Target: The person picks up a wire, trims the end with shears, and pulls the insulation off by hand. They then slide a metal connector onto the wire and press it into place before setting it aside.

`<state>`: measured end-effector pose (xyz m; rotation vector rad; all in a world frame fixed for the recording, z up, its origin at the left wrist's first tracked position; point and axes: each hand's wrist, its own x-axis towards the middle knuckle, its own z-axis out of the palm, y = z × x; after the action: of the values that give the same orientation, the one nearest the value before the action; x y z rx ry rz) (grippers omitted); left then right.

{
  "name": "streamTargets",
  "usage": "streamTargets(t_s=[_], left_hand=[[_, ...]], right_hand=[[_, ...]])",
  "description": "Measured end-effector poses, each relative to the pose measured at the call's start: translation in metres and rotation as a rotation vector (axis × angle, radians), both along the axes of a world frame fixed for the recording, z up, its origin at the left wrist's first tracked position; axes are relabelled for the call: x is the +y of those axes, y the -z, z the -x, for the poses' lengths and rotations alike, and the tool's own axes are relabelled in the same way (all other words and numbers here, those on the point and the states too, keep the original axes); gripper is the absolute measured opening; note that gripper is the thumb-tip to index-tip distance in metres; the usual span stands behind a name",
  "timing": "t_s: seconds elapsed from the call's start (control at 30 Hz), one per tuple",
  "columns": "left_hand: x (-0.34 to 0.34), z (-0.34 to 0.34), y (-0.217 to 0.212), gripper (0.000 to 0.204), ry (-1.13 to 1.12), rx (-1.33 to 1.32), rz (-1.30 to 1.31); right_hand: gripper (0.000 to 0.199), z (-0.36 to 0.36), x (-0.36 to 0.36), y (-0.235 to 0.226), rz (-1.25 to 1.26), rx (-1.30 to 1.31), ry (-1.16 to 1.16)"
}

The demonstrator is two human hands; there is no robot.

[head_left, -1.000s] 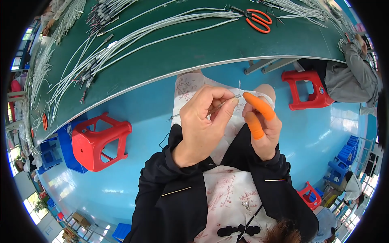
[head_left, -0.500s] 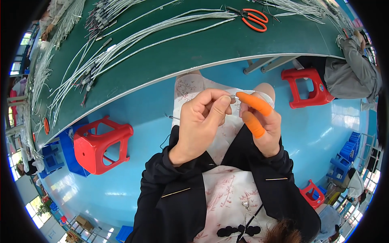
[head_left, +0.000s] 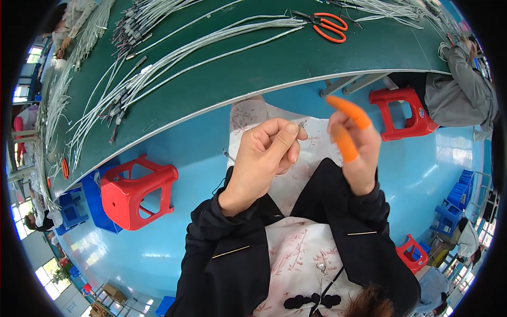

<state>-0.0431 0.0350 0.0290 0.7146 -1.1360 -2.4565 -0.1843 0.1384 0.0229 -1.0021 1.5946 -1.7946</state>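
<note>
Over my lap, my left hand (head_left: 266, 158) is closed, thumb against bent forefinger, pinching a thin cable. Its stripped wire end (head_left: 302, 124) pokes out just past the thumb tip. Beside the wrist a short piece of grey cable (head_left: 227, 154) shows; most of the cable is hidden by the palm. To the right my right hand (head_left: 359, 150), slightly blurred, is held apart from the wire with its fingers spread. Orange finger cots (head_left: 351, 112) cover two of its digits, and I see nothing in it.
A green table (head_left: 253, 68) spans the far side, bearing grey cables (head_left: 174, 50) and orange-handled scissors (head_left: 330, 27). Red stools stand left (head_left: 137, 193) and right (head_left: 401, 113). A person in grey (head_left: 459, 98) sits at the right; blue crates (head_left: 454, 198) are stacked beyond.
My right hand has drawn back to the right, away from the wire end it was touching. The left hand keeps its pinch in nearly the same place.
</note>
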Motion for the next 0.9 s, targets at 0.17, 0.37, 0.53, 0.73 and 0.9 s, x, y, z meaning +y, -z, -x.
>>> streamTargets(t_s=[0.17,0.37,0.53,0.73,0.9], left_hand=[[-0.002,-0.004,0.003,0.020,-0.021,0.056,0.018],[-0.002,-0.004,0.005,0.018,-0.141,0.064,0.204],[-0.012,-0.008,0.004,0.018,-0.133,0.072,0.278],[-0.016,-0.009,0.008,0.019,-0.190,0.050,0.314],[-0.021,-0.008,0.010,0.020,-0.223,0.059,0.272]], right_hand=[[0.031,0.055,-0.031,-0.018,-0.086,0.457,0.149],[0.023,0.130,-0.081,-0.023,-0.104,1.184,0.150],[0.022,0.162,-0.116,-0.012,-0.180,1.518,0.075],[0.024,0.169,-0.134,-0.015,-0.599,1.529,-0.134],[0.025,0.174,-0.119,-0.005,-0.595,1.277,-0.034]])
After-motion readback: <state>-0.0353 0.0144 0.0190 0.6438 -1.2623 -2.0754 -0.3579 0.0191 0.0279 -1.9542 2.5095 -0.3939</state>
